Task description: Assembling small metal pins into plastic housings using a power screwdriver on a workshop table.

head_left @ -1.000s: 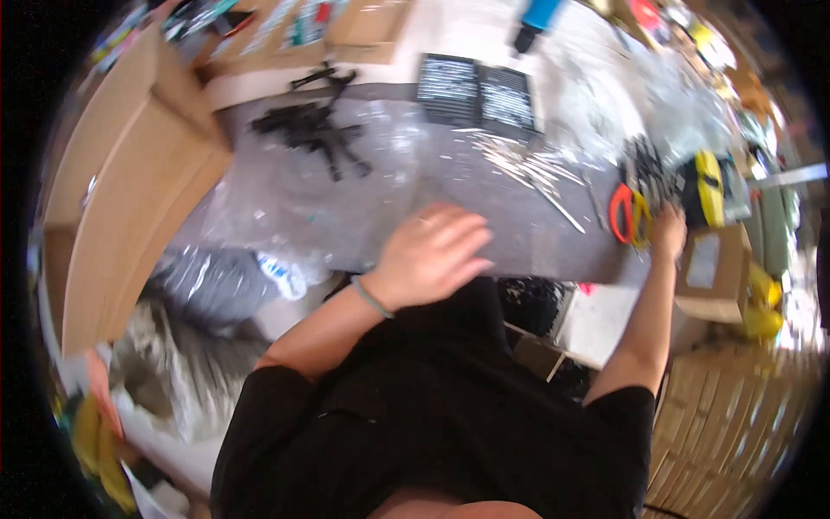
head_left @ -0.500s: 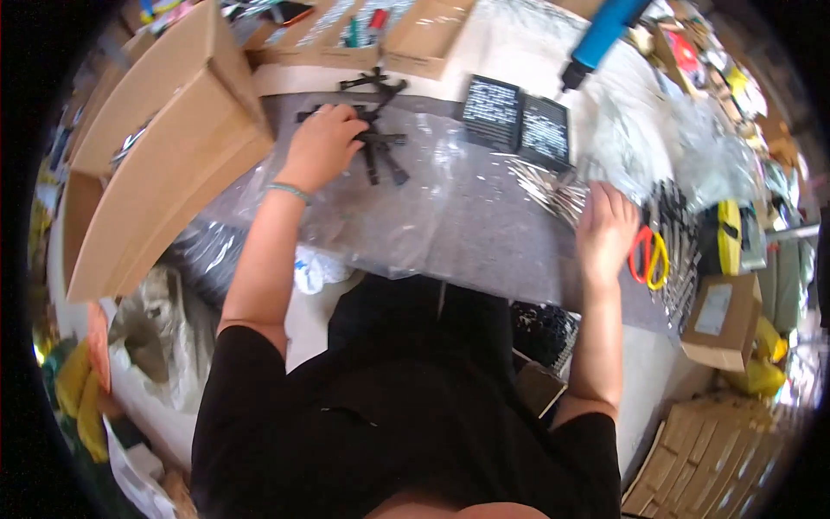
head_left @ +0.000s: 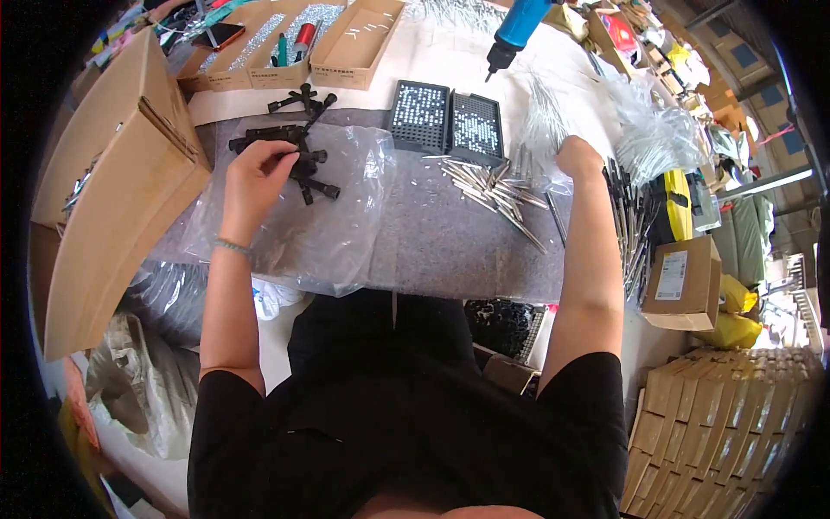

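Observation:
My left hand [head_left: 258,177] is over a cluster of black branching pieces with knobbed ends [head_left: 303,160], thumb and fingertips pinched together; whatever is between them is too small to make out. Under those pieces lies a clear plastic bag [head_left: 337,233]. My right hand [head_left: 579,157] is curled beside thin silvery rods in clear plastic [head_left: 543,125], its fingertips hidden. Short metal rods [head_left: 493,192] lie loose just left of it. Two black hole-grid blocks [head_left: 419,121] filled with small silvery pins sit farther back.
A blue power screwdriver [head_left: 521,28] hangs above the table's far side. Cardboard trays [head_left: 354,43] of small parts line the back. A big carton [head_left: 121,190] stands at the left edge, dark rods [head_left: 635,225] lie right of my forearm, and a small box [head_left: 681,281] is beyond.
The view has shifted, so the table things appear farther left. My left fingers have drawn into a pinch, and my right hand has moved farther away from me. My right forearm now covers where the scissors lay.

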`<state>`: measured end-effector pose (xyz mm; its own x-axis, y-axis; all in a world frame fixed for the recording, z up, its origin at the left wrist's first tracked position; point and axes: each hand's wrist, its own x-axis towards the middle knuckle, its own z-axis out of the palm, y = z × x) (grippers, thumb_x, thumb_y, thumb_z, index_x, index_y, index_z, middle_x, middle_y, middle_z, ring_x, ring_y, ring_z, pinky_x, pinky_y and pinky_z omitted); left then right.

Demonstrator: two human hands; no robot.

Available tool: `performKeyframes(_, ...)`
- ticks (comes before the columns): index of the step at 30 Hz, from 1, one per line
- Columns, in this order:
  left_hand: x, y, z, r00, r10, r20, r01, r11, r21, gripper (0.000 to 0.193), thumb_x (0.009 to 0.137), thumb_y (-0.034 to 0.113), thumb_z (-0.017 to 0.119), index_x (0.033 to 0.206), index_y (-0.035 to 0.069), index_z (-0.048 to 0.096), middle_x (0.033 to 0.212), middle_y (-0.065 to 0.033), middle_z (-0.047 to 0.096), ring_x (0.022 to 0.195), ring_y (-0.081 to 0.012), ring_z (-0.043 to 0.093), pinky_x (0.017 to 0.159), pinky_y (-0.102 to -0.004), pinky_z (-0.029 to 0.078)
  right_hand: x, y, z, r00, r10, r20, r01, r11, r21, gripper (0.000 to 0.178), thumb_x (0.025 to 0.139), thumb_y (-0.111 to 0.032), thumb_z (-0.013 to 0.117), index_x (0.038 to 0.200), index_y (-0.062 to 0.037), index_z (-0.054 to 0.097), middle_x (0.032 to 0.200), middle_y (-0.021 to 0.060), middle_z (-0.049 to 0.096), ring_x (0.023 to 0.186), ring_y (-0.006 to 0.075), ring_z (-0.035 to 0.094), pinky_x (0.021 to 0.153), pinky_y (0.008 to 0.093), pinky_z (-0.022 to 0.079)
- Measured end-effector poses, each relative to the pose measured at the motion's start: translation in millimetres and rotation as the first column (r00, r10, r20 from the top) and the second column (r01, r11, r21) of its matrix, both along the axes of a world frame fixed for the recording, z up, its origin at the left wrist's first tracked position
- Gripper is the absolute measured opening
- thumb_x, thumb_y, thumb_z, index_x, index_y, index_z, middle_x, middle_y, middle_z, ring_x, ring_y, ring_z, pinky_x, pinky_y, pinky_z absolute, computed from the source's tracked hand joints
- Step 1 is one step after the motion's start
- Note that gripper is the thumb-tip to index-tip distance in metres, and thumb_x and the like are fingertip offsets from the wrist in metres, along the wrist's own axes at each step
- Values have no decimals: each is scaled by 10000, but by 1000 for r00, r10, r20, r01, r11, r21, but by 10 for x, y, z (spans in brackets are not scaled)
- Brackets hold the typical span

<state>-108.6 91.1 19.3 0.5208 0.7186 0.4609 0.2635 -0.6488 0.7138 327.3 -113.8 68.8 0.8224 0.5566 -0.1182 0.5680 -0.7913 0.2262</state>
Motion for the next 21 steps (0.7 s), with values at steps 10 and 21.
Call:
performKeyframes(10,82,-306,120,858,12,513,343,729,-592,187,805,14,679,992,1,676,813,10,627,684,-53,517,633,-186,402,68,-241,-210,996,87,-28,-67,902,426,353,720,-323,609,937,-46,642,935,209,661,904,353,642,793,424,495)
performKeyframes(21,251,-574,-7,798,-40,602,530,523,-668,160,838,42,650,987,-8,678,774,13,610,670,-66,498,623,-202,384,351,-199,-412,945,18,-327,254,590,766,333,774,-300,571,938,-22,653,788,123,650,728,256,623,693,355,479)
